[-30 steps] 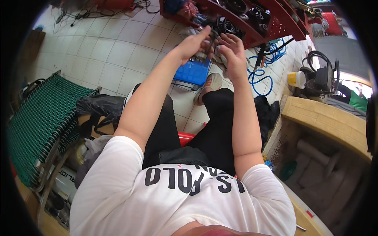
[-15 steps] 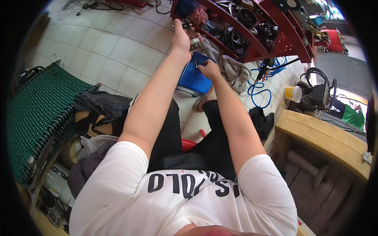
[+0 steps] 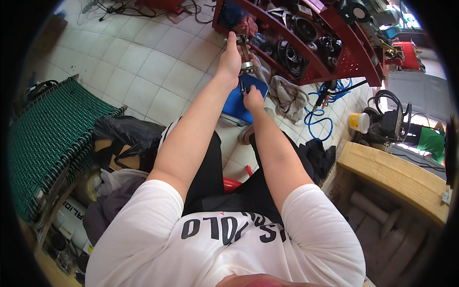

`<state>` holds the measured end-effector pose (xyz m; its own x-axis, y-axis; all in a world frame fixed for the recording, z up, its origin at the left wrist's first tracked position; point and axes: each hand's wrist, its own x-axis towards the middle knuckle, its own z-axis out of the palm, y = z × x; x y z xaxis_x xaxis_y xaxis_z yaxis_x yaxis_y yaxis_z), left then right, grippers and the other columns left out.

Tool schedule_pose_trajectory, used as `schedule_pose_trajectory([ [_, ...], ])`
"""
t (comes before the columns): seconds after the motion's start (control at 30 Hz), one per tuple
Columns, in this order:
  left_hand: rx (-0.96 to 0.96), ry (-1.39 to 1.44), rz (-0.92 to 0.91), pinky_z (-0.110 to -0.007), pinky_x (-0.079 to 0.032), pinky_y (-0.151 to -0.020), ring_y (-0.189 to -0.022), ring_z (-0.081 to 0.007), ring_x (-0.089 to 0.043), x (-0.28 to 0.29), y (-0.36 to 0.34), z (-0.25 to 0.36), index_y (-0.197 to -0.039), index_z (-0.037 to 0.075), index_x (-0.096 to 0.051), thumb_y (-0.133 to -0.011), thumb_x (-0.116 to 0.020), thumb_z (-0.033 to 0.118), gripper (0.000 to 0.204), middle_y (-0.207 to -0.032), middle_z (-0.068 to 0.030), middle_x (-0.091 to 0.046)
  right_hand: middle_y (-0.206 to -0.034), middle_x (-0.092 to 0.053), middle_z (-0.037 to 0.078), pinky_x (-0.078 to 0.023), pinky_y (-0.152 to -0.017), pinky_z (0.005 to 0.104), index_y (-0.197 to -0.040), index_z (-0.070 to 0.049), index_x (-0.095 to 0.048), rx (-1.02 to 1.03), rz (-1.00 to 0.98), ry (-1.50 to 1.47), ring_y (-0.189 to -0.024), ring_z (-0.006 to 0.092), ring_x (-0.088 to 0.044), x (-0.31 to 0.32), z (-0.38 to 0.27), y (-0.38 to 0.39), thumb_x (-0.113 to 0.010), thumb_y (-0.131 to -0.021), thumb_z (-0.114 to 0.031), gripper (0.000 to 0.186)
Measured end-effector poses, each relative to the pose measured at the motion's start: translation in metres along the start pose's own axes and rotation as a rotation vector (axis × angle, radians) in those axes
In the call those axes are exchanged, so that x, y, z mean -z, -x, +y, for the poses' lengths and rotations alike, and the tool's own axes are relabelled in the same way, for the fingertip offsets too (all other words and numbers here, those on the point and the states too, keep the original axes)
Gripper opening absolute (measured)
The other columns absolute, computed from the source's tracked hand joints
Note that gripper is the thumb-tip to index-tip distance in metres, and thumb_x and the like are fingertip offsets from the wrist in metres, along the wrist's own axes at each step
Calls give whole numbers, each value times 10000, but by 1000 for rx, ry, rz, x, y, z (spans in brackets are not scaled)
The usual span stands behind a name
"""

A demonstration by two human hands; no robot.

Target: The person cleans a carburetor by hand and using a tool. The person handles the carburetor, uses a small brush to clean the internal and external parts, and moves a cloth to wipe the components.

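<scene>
Over the last second both arms had stretched further out, and the hands had parted. The left hand [image 3: 232, 60] had risen to the near edge of the red shelf rack [image 3: 311, 71] at the far side of the scene, its fingers closed around a grey metal part [image 3: 245, 50] with a rod-like stem and a ring-shaped end. The right hand [image 3: 252, 99] had dropped lower, over the blue box [image 3: 236, 107] on the tiled floor [image 3: 143, 62], pinching a small dark piece whose kind I could not tell. Judging by this, the part was being held up for work rather than set down.
</scene>
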<state>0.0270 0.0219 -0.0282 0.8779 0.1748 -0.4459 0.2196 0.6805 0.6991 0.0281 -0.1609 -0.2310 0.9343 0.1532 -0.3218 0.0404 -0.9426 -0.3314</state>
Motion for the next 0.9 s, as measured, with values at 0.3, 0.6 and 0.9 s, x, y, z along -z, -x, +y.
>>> schedule_pose_trajectory([
  [0.3, -48, -28, -63, -347, -567, -754, -757, -227, -723, 0, 4, 1, -1126, 85, -658, -1013, -349, 827, 811, -856, -91, -693, -1267, -665, 257, -581, -949, 533, -1300, -37, -535, 149, -108, 141, -1145, 443, -698, 13, -19, -1, -708, -985, -280, 434],
  [0.6, -110, -5, -144, -326, -575, -693, -705, -204, -738, -8, 6, -4, -1094, 49, -682, -988, -636, 677, 639, -805, -93, -716, -1001, -753, 278, -569, -910, 522, -994, 22, -718, 6, 252, -219, -999, 451, -732, 76, 23, -16, -714, -895, -305, 342],
  [0.9, -90, -91, -243, -333, -570, -741, -745, -204, -714, -20, 20, -6, -1150, 37, -672, -1035, -599, 618, 597, -845, -73, -701, -893, -754, 74, -569, -730, 292, -1122, -9, -694, 336, 592, -894, -774, 139, -724, 258, -69, 89, -738, -969, -144, 209],
])
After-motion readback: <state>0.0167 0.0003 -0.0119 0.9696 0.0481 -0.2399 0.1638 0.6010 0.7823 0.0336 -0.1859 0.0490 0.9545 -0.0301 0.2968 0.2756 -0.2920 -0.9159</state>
